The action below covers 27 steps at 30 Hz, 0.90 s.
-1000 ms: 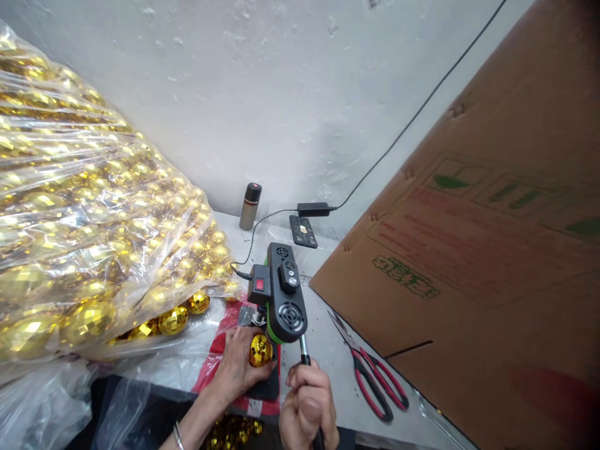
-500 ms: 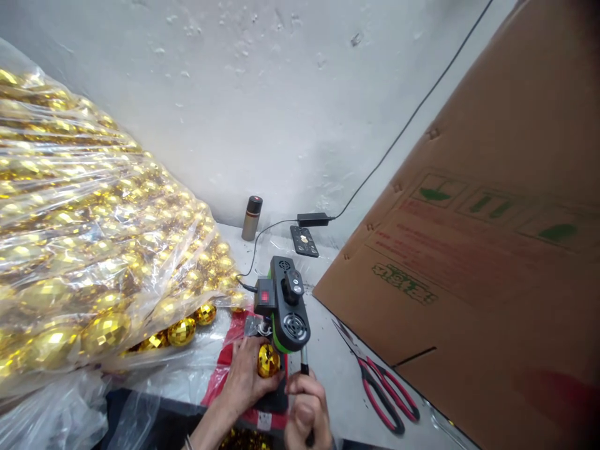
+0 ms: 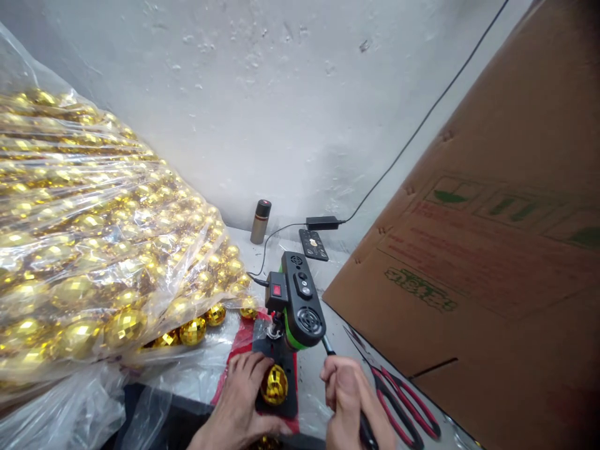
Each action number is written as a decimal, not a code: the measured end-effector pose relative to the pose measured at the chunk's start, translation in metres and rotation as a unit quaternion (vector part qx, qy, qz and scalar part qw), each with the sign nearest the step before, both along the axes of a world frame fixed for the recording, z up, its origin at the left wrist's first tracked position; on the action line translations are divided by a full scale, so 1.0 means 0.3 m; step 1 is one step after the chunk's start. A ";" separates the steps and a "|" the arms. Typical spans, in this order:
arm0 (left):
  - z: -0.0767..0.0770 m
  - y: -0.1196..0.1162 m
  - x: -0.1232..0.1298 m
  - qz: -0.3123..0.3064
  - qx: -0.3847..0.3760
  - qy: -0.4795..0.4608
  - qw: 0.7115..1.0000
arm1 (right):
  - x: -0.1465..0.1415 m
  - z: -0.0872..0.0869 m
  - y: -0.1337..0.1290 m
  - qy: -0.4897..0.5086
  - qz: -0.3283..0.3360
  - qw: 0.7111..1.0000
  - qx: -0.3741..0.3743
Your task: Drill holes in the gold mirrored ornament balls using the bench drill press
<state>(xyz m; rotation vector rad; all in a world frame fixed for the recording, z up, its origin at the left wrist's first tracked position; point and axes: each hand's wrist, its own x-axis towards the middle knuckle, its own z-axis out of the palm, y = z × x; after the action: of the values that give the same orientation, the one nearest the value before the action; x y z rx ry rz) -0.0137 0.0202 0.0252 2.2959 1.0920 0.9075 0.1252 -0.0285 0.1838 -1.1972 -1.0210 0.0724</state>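
My left hand (image 3: 241, 400) is curled around the side of a gold mirrored ball (image 3: 274, 384), which rests on the black base of a small black-and-green machine (image 3: 304, 300). My right hand (image 3: 351, 400) is closed on the machine's black-handled lever (image 3: 368, 431), to the right of the base. A red switch (image 3: 277, 290) sits on the box at the machine's left side. Red plastic (image 3: 241, 337) lies beneath the base.
A big clear bag (image 3: 117, 231) of gold balls fills the left. A cardboard box (image 3: 469, 250) leans at the right, with red-handled scissors (image 3: 403, 406) beside it. Behind the machine are a bottle (image 3: 260, 222), a phone (image 3: 314, 244) and a black power adapter (image 3: 322, 222).
My left hand and the ball have come toward me, out from beside the machine's head. My right hand has swung right with the lever. The view has shifted slightly.
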 end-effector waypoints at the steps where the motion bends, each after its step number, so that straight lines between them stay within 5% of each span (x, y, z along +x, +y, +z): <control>1: 0.011 0.011 -0.036 0.010 0.030 0.009 0.999 | 0.001 -0.014 0.001 -0.017 0.004 1.000 0.021; 6: 0.112 0.187 -0.130 0.209 0.060 0.083 0.972 | 0.019 -0.097 0.011 -0.069 0.024 0.994 0.085; 12: 0.119 0.331 -0.022 0.191 -0.015 0.104 0.976 | 0.023 -0.117 0.009 -0.062 0.029 0.995 0.077; 21: 0.057 0.372 0.030 0.219 -0.032 -0.007 0.975 | 0.026 -0.141 0.011 -0.087 0.038 0.990 0.100; 24: 0.065 0.328 0.007 0.232 -0.035 -0.060 0.970 | 0.025 -0.137 0.011 -0.100 0.042 0.989 0.101; 27: 0.080 0.230 -0.009 0.198 -0.119 -0.137 0.963 | 0.022 -0.131 0.011 -0.101 0.038 0.989 0.097</control>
<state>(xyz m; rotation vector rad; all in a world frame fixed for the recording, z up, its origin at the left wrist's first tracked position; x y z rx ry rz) -0.0165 0.0892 0.0492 1.7251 1.4702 1.1316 0.1319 -0.0253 0.1445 -1.0015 -1.2216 -0.0887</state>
